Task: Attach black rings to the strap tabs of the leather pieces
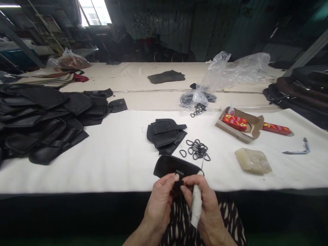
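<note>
My left hand point(160, 198) pinches a short black strap point(178, 180) on a curved black leather piece point(174, 164) that hangs over the table's near edge. My right hand point(205, 201) is closed around a white tube point(196, 205) and also presses its fingertips on the strap. Just beyond the piece lie several black metal D-rings point(197, 149) and a small stack of finished black leather pieces point(165, 134) with straps.
A big heap of black leather pieces point(43, 119) fills the left. A clear bag of rings point(202, 97), an open cardboard box with red packets point(239, 123), a pale waxy block point(253, 160) and a metal tool point(298, 150) lie right. Dark leather point(302, 92) lies far right.
</note>
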`<state>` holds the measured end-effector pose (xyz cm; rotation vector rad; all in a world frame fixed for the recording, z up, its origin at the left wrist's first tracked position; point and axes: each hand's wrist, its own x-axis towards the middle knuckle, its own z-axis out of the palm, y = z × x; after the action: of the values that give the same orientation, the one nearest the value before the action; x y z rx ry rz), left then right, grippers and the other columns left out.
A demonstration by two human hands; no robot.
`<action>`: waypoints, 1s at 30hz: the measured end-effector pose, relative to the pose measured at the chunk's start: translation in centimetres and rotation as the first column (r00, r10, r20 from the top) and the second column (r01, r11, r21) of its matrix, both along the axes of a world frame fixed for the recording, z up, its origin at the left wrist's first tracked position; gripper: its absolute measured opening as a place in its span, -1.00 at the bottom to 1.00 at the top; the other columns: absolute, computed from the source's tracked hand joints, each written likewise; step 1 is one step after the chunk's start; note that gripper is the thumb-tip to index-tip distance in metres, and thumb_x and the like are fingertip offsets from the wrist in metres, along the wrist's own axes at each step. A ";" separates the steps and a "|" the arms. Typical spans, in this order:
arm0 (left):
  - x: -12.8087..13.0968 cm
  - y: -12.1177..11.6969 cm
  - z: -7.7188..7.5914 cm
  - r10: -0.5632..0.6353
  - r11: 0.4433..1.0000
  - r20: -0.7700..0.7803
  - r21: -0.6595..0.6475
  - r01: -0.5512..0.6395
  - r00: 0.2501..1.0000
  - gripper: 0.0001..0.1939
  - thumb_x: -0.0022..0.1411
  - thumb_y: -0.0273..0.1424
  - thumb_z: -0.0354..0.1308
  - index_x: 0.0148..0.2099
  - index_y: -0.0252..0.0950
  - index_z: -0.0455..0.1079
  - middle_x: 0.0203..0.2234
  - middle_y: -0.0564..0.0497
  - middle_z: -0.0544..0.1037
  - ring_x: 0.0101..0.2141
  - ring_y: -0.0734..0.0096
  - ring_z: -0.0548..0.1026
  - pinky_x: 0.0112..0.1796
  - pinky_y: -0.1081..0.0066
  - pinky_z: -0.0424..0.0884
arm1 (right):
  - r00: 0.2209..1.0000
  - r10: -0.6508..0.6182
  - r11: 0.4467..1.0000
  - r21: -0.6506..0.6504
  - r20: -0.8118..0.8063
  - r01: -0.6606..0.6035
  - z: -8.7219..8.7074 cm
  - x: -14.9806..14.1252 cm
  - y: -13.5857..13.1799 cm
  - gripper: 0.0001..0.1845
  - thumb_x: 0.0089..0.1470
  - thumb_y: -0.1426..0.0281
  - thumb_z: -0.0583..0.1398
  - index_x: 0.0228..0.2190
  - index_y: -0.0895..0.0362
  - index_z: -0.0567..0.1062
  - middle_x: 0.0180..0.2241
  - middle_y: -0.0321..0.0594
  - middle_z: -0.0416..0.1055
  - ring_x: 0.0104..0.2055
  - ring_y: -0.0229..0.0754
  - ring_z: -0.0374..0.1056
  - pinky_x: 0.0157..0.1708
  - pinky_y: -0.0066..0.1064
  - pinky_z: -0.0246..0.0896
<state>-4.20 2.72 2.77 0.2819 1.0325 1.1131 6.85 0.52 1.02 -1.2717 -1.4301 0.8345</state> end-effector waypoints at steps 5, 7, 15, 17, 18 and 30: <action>0.0 0.5 -0.6 -0.048 0.995 0.026 0.085 0.045 0.999 -0.84 0.02 -0.36 0.27 -0.47 -0.37 0.44 -0.57 0.07 0.45 -0.49 0.53 0.38 -0.42 0.53 0.33 | 0.998 -0.045 0.993 -0.115 -0.041 0.040 -0.2 -0.2 0.4 -0.95 0.11 0.36 0.12 -0.34 0.07 0.35 -0.41 -0.29 0.36 -0.43 -0.26 0.28 -0.48 -0.49 0.18; 0.2 0.5 -0.9 -0.020 0.997 0.033 0.079 0.017 0.999 -0.86 0.03 -0.38 0.27 -0.42 -0.38 0.46 -0.52 0.04 0.49 -0.45 0.49 0.42 -0.38 0.50 0.36 | 0.996 -0.073 0.982 -0.179 -0.054 0.062 0.1 -0.1 0.6 -0.92 0.11 0.33 0.13 -0.35 0.08 0.34 -0.46 -0.33 0.32 -0.48 -0.28 0.23 -0.50 -0.49 0.17; 0.7 -1.0 -2.0 0.187 0.975 -0.103 -0.099 -0.197 0.977 -0.79 -0.04 -0.42 0.30 -0.28 -0.32 0.45 -0.33 -0.05 0.57 -0.24 0.23 0.50 -0.15 0.29 0.40 | 0.953 -0.167 0.949 -0.304 -0.254 0.085 1.4 -0.2 1.0 -0.79 0.01 0.24 0.20 -0.41 0.07 0.29 -0.42 -0.32 0.28 -0.42 -0.25 0.26 -0.45 -0.48 0.25; 0.6 -1.5 -2.4 0.141 0.987 -0.189 -0.055 -0.153 0.972 -0.76 -0.01 -0.37 0.29 -0.25 -0.31 0.46 -0.27 -0.06 0.57 -0.19 0.21 0.48 -0.15 0.31 0.39 | 0.939 -0.172 0.941 -0.331 -0.298 0.068 1.4 -0.2 0.9 -0.77 -0.01 0.22 0.22 -0.42 0.07 0.29 -0.42 -0.32 0.29 -0.47 -0.27 0.25 -0.50 -0.49 0.24; 0.5 -1.6 -2.5 0.109 0.993 -0.238 -0.024 -0.118 0.965 -0.75 0.00 -0.34 0.28 -0.23 -0.31 0.47 -0.25 -0.06 0.57 -0.17 0.20 0.47 -0.15 0.33 0.38 | 0.933 -0.178 0.936 -0.346 -0.313 0.062 1.4 -0.3 0.9 -0.76 -0.02 0.22 0.22 -0.42 0.07 0.29 -0.42 -0.32 0.29 -0.48 -0.28 0.24 -0.52 -0.50 0.24; 0.9 -1.7 0.1 -0.084 0.983 -0.455 0.109 0.149 0.886 -0.71 0.02 -0.20 0.24 -0.33 -0.35 0.46 -0.52 0.00 0.53 -0.43 0.33 0.44 -0.39 0.45 0.36 | 0.934 -0.182 0.917 -0.396 -0.308 0.049 1.1 -0.3 0.5 -0.80 0.01 0.27 0.18 -0.41 0.07 0.24 -0.45 -0.36 0.24 -0.45 -0.30 0.20 -0.49 -0.52 0.17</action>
<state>-3.31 1.06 2.86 0.7343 1.3266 1.0343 6.54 1.04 2.11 -1.4031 -0.9304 1.2272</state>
